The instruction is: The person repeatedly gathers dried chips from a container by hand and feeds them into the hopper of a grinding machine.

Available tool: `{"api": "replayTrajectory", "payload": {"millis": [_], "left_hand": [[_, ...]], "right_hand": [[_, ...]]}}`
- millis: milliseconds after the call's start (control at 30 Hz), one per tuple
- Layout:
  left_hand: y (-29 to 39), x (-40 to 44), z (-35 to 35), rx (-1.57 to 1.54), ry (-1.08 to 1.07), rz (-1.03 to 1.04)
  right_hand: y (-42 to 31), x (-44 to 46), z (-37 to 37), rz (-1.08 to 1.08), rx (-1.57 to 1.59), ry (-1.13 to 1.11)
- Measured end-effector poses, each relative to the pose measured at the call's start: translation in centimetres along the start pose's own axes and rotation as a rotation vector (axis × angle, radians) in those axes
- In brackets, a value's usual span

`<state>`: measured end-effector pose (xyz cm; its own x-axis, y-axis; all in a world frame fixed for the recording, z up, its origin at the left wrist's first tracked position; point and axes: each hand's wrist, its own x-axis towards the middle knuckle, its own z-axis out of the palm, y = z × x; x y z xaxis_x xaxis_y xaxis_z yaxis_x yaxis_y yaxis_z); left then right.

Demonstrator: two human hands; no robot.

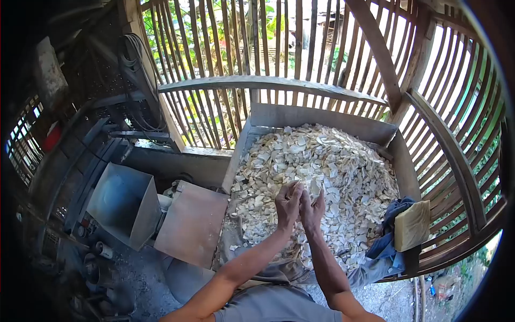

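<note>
A large heap of pale, dry, curved chips (343,177), off-white with brownish edges, fills a wooden bin (322,115) in front of me. Over the middle of the heap, my left hand (288,203) and my right hand (313,208) are held side by side, thumbs close together. Each has its fingers closed round a pale chip; the right one's piece (315,188) shows above the fingertips. The left one's piece is mostly hidden by the fingers. What kind of dried food or material the chips are, I cannot tell.
Left of the bin stands a metal hopper (120,198) beside a flat reddish-brown board (192,222). Blue cloth (389,228) and a yellowish block (412,225) rest on the bin's right edge. Wooden slat walls (236,53) enclose the far and right sides. Cables (131,59) hang at left.
</note>
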<state>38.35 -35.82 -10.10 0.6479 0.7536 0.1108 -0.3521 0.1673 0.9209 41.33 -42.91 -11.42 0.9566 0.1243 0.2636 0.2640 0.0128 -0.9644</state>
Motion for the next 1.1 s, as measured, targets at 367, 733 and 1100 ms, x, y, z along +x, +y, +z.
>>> {"api": "replayTrajectory", "payload": {"millis": [367, 733, 1100], "left_hand": [[15.1, 4.5, -8.3, 0.089, 0.157, 0.459], [34.5, 5.8, -29.1, 0.344, 0.671, 0.762], [30.1, 3.6, -42.8, 0.854, 0.736, 0.284]], "right_hand": [[-13.0, -1.0, 12.6, -0.215, 0.341, -0.307], [-26.7, -11.9, 35.2, -0.462, 0.449, -0.720], [-20.1, -16.0, 40.7, -0.609, -0.036, -1.119]]}}
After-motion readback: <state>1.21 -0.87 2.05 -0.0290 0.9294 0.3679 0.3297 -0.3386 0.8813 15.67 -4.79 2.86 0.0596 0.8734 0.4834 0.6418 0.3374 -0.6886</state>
